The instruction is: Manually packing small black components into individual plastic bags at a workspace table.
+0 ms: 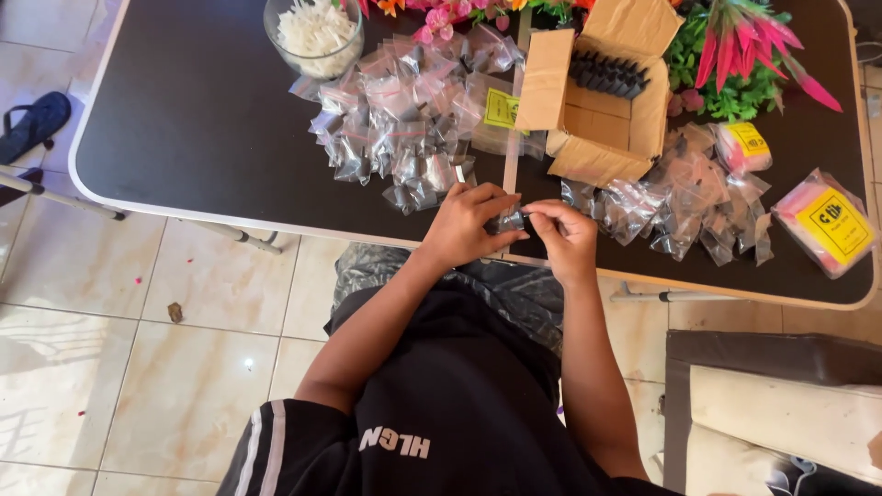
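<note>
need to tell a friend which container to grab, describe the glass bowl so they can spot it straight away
Start at the dark table and look to its far edge, left of the open cardboard box. The glass bowl stands there, just beyond the heap of small clear bags. It is the only round, see-through container, filled with small white pieces.

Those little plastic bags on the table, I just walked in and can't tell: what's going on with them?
A seated person holds one small clear bag between the left hand and right hand at the near edge of the black table. A pile of filled bags lies to the left, another pile to the right. Behind stands an open cardboard box with dark pieces, and a glass bowl of white pieces.
</note>
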